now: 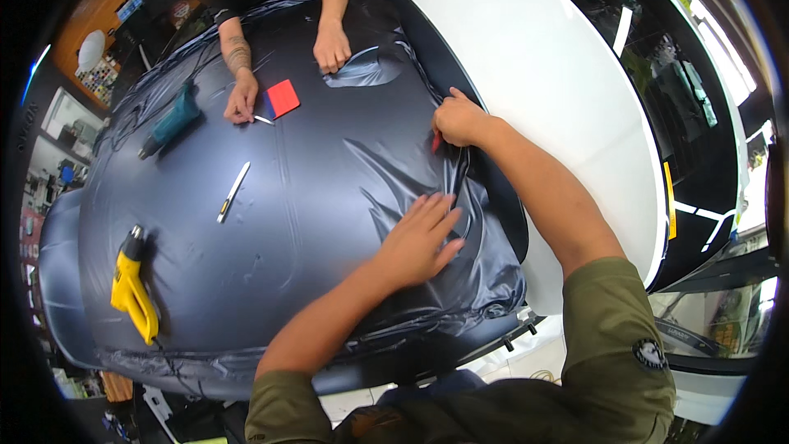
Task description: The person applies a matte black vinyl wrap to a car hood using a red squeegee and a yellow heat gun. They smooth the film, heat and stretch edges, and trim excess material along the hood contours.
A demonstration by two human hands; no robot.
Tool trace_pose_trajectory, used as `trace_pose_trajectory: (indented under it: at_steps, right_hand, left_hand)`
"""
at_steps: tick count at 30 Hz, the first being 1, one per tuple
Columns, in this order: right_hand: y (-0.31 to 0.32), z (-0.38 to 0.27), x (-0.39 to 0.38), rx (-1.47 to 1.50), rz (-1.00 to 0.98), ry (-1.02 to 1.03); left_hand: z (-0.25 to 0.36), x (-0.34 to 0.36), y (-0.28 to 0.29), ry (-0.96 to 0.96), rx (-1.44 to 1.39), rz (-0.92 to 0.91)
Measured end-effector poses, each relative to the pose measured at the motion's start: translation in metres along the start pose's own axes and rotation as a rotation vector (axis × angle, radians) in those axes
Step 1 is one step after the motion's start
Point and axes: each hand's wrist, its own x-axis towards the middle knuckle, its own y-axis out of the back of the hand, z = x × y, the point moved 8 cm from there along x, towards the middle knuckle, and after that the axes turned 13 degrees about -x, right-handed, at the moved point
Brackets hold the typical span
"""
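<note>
A dark satin wrap film (214, 255) covers a broad car hood and is wrinkled and loose at its right end. My left hand (417, 238) lies on the loose, creased film with fingers stretched and spread. Farther up, at the film's right edge, my right hand (460, 119) is closed round a red squeegee (436, 142), mostly hidden by the fingers, held against the film beside the dark gap along the white car panel.
White bodywork (460, 16) rises to the right. On the hood lie a yellow heat gun (131, 288), a teal heat gun (173, 119), a utility knife (234, 192) and a red squeegee card (282, 99). Opposite, a co-worker's hands (332, 48) work at a loose film piece (366, 69).
</note>
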Motion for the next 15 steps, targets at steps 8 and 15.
trace_pose_trajectory:
  at_steps: [8,15]
  right_hand:
    - [0.005,-0.009,0.014,0.128,0.366,-0.168]
    - [0.073,-0.020,-0.082,0.656,0.490,-0.184]
  left_hand:
    - [0.051,-0.184,0.029,0.561,0.275,0.040]
    - [0.067,-0.170,0.018,0.451,0.406,-0.055]
